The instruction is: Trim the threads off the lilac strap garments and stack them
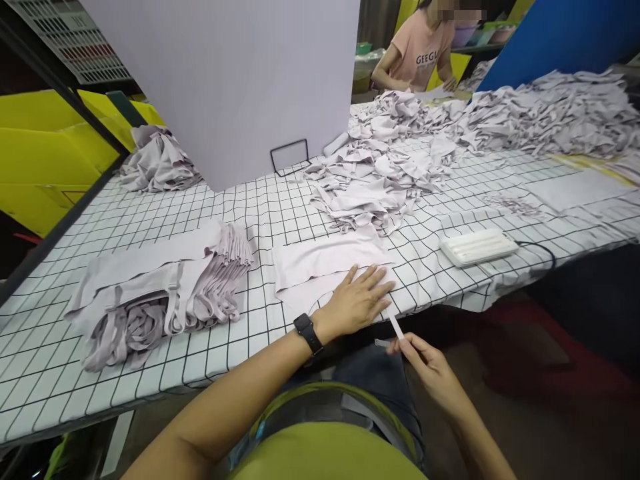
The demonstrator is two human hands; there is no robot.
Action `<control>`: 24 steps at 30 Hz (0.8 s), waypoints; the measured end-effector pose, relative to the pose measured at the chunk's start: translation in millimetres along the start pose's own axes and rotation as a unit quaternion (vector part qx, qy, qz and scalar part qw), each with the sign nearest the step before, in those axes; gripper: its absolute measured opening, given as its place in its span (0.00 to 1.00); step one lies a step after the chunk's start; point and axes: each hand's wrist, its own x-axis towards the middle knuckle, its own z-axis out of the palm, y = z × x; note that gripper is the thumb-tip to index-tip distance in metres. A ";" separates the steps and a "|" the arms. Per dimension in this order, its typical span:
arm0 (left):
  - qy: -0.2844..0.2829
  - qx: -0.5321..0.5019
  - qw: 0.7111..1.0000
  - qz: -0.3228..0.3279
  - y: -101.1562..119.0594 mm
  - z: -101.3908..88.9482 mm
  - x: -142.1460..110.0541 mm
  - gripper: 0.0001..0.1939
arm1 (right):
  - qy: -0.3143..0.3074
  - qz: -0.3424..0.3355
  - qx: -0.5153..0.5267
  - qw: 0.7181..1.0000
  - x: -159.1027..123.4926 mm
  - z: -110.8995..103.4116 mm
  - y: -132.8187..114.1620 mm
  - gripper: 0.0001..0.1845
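Note:
A pale lilac fabric garment lies flat at the table's near edge. My left hand, with a dark watch at the wrist, rests palm down on its right part, fingers spread. Just past the table edge, my right hand pinches a narrow pale strap. The strap runs from beside my left fingers down to my right thumb and forefinger, and its short end sticks out to the left. Left of the garment sits a neat stack of similar folded garments with straps and layered edges showing.
The table has a white cloth with a black grid. Loose lilac fabric is heaped behind the garment and to the right. A white box with a cable lies at right. A tall pale panel stands behind. Across the table, a person handles fabric.

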 end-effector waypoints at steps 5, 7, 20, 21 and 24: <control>-0.003 0.026 1.000 -0.011 0.9 0.3 1.1 0.25 | -0.008 0.032 -0.041 0.999 -49.2 -12.9 -0.3 0.26; -0.007 0.035 0.999 -0.013 1.1 -0.6 1.9 0.25 | -0.008 0.069 -0.041 0.997 -65.8 -15.3 -2.9 0.27; -0.024 0.007 1.000 -0.018 -0.2 -2.5 3.4 0.24 | 0.094 0.172 0.175 0.965 -118.6 -34.3 -34.9 0.21; -0.020 -0.001 1.000 -0.019 -0.2 -1.6 3.5 0.24 | 0.093 0.168 0.216 0.957 -118.2 -35.7 -38.8 0.20; 0.041 -0.050 0.998 -0.013 7.1 -4.0 -0.7 0.21 | 0.068 0.143 0.274 0.948 -106.6 -36.1 -48.8 0.20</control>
